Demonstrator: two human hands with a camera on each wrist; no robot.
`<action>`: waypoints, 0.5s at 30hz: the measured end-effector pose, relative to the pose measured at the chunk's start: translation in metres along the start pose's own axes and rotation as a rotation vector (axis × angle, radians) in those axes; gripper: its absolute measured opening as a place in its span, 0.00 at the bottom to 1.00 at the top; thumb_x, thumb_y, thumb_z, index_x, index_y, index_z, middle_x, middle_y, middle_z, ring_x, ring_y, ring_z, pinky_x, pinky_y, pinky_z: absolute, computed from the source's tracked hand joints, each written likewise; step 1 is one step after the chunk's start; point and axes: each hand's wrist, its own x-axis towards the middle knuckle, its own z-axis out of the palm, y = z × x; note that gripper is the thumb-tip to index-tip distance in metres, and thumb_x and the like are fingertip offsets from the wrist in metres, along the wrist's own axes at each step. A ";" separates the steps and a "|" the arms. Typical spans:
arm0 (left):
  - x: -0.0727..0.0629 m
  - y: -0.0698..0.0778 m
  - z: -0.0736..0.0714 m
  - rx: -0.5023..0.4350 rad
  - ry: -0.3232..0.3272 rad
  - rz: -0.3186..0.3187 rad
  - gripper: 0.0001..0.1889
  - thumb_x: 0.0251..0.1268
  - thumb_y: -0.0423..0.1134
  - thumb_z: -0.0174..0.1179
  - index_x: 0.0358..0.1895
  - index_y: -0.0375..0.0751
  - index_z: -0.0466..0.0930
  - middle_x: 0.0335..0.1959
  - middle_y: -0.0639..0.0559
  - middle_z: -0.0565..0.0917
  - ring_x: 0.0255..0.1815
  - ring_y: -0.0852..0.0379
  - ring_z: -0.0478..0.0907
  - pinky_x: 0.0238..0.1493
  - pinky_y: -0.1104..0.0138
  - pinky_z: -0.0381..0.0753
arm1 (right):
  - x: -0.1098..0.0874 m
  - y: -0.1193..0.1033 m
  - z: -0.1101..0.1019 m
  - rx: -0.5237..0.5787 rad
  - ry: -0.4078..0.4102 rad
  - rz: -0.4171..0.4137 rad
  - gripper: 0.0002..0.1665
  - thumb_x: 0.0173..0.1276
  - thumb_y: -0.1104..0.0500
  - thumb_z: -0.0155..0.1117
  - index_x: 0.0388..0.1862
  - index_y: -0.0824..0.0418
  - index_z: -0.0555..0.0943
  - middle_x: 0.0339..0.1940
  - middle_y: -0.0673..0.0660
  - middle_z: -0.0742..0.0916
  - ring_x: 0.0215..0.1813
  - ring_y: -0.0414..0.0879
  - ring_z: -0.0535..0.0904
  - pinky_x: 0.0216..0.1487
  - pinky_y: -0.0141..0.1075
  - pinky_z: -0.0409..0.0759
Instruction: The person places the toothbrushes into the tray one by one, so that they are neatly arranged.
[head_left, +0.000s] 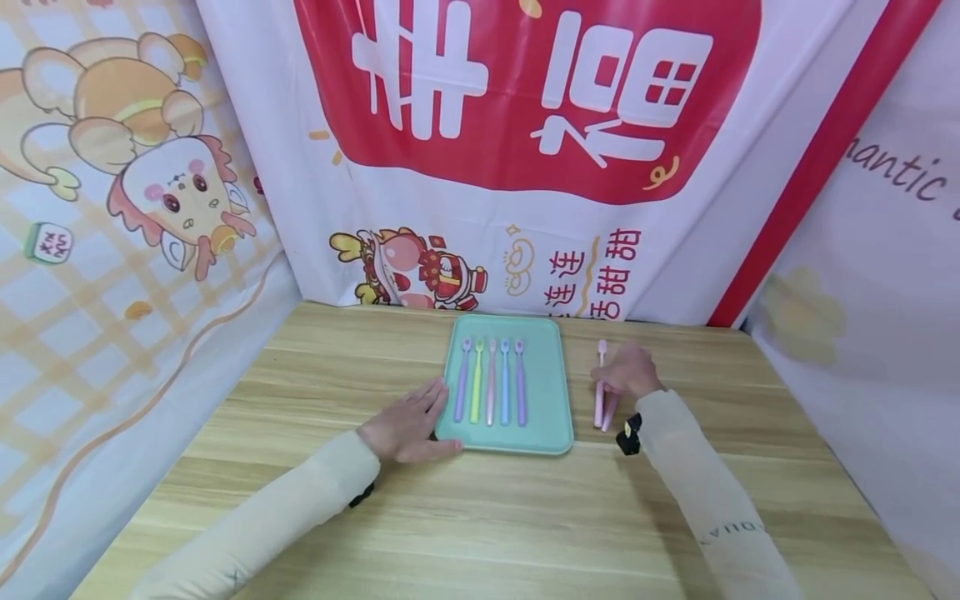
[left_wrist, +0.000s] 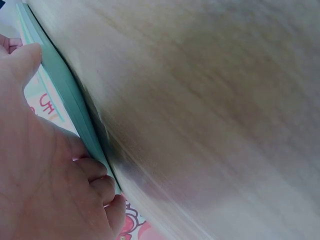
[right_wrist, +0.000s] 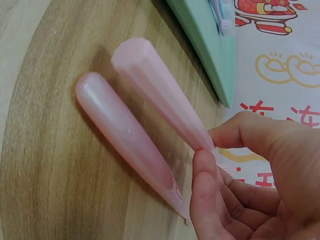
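A mint-green tray (head_left: 549,392) lies on the table, with several toothbrushes side by side on it: a lilac one (head_left: 462,385), a yellow one (head_left: 477,385), a pink one (head_left: 491,387), a blue one (head_left: 505,387) and a purple one (head_left: 521,387). My left hand (head_left: 405,425) rests against the tray's near left corner, fingers along the left side and thumb at the front edge. Right of the tray, my right hand (head_left: 632,372) pinches a pale pink toothbrush (right_wrist: 160,95) between thumb and fingers. Beside it a second pink toothbrush (right_wrist: 125,130) lies on the wood.
The wood-grain table (head_left: 517,525) reaches back to a printed cloth (head_left: 510,250) hanging behind the tray. Patterned cloth (head_left: 150,350) also lines the left side, and a pale cloth (head_left: 862,375) the right. A black band (head_left: 630,435) is on the right wrist.
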 end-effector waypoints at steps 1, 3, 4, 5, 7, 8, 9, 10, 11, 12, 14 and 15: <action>0.000 0.000 0.000 -0.001 0.000 0.001 0.55 0.74 0.76 0.45 0.86 0.34 0.47 0.89 0.38 0.46 0.90 0.41 0.44 0.88 0.48 0.54 | -0.001 0.000 0.000 -0.003 0.001 -0.004 0.14 0.66 0.54 0.74 0.30 0.65 0.87 0.19 0.55 0.88 0.21 0.44 0.81 0.24 0.32 0.74; 0.000 0.001 -0.001 -0.004 0.000 0.001 0.55 0.74 0.76 0.45 0.86 0.33 0.47 0.89 0.38 0.46 0.90 0.41 0.44 0.88 0.48 0.54 | -0.002 0.000 0.000 -0.009 0.002 -0.010 0.14 0.65 0.54 0.74 0.30 0.65 0.87 0.20 0.55 0.88 0.22 0.44 0.81 0.24 0.32 0.74; 0.000 0.001 -0.001 -0.006 -0.001 -0.001 0.55 0.74 0.75 0.46 0.86 0.33 0.47 0.89 0.38 0.46 0.90 0.41 0.44 0.88 0.48 0.54 | -0.002 -0.001 0.000 -0.011 0.003 -0.012 0.13 0.64 0.54 0.74 0.30 0.65 0.87 0.21 0.56 0.89 0.22 0.45 0.82 0.23 0.32 0.74; 0.000 0.001 -0.001 -0.006 -0.002 -0.002 0.55 0.74 0.75 0.46 0.86 0.34 0.47 0.89 0.38 0.46 0.90 0.42 0.44 0.88 0.48 0.54 | -0.002 -0.002 0.000 -0.013 0.002 -0.014 0.13 0.64 0.54 0.74 0.30 0.64 0.87 0.22 0.56 0.89 0.23 0.45 0.82 0.23 0.31 0.74; -0.001 0.001 -0.001 -0.009 -0.002 -0.004 0.55 0.74 0.75 0.46 0.86 0.34 0.47 0.89 0.38 0.46 0.90 0.42 0.44 0.88 0.48 0.54 | -0.003 -0.004 0.001 -0.015 0.005 -0.015 0.13 0.64 0.54 0.75 0.30 0.64 0.87 0.23 0.57 0.89 0.24 0.46 0.84 0.23 0.31 0.74; -0.001 0.001 -0.001 -0.010 -0.002 -0.004 0.55 0.74 0.75 0.46 0.86 0.34 0.46 0.89 0.38 0.46 0.90 0.42 0.44 0.88 0.48 0.54 | -0.004 -0.005 0.001 -0.018 0.007 -0.016 0.13 0.64 0.54 0.75 0.30 0.64 0.87 0.23 0.57 0.90 0.25 0.47 0.84 0.24 0.32 0.75; -0.001 0.000 -0.002 -0.010 -0.003 -0.005 0.55 0.74 0.75 0.46 0.86 0.34 0.46 0.89 0.38 0.46 0.90 0.42 0.44 0.88 0.48 0.54 | -0.004 -0.005 0.001 -0.018 0.008 -0.019 0.13 0.64 0.54 0.75 0.30 0.64 0.87 0.24 0.57 0.90 0.25 0.47 0.85 0.24 0.32 0.75; -0.001 0.000 -0.002 -0.012 -0.002 -0.005 0.55 0.74 0.75 0.46 0.86 0.34 0.46 0.89 0.38 0.46 0.90 0.42 0.44 0.88 0.48 0.54 | -0.005 -0.006 0.002 -0.018 0.010 -0.022 0.13 0.64 0.54 0.75 0.30 0.64 0.87 0.24 0.57 0.90 0.26 0.48 0.86 0.25 0.32 0.76; -0.001 0.000 -0.002 -0.011 -0.002 -0.004 0.55 0.74 0.75 0.46 0.86 0.34 0.46 0.89 0.38 0.46 0.90 0.42 0.44 0.88 0.47 0.54 | -0.006 -0.007 0.002 -0.018 0.011 -0.025 0.13 0.64 0.55 0.75 0.31 0.64 0.86 0.25 0.57 0.90 0.27 0.48 0.86 0.25 0.32 0.76; -0.001 0.000 -0.002 -0.011 -0.001 -0.003 0.55 0.74 0.75 0.46 0.86 0.34 0.46 0.89 0.38 0.46 0.90 0.41 0.44 0.88 0.47 0.54 | -0.006 -0.007 0.002 -0.017 0.013 -0.025 0.12 0.64 0.55 0.75 0.31 0.64 0.86 0.25 0.57 0.90 0.27 0.48 0.87 0.25 0.32 0.77; -0.001 0.000 -0.002 -0.013 -0.001 -0.001 0.55 0.74 0.75 0.46 0.86 0.33 0.46 0.89 0.38 0.46 0.90 0.41 0.44 0.88 0.47 0.54 | -0.008 -0.008 0.001 -0.016 0.013 -0.029 0.12 0.63 0.56 0.76 0.31 0.64 0.85 0.26 0.57 0.90 0.28 0.49 0.88 0.26 0.32 0.77; -0.001 0.000 -0.002 -0.014 -0.001 0.001 0.55 0.74 0.75 0.46 0.86 0.33 0.46 0.89 0.38 0.46 0.90 0.41 0.44 0.88 0.47 0.54 | -0.009 -0.008 0.001 -0.014 0.011 -0.030 0.11 0.63 0.57 0.75 0.31 0.64 0.85 0.26 0.58 0.91 0.29 0.50 0.88 0.26 0.32 0.77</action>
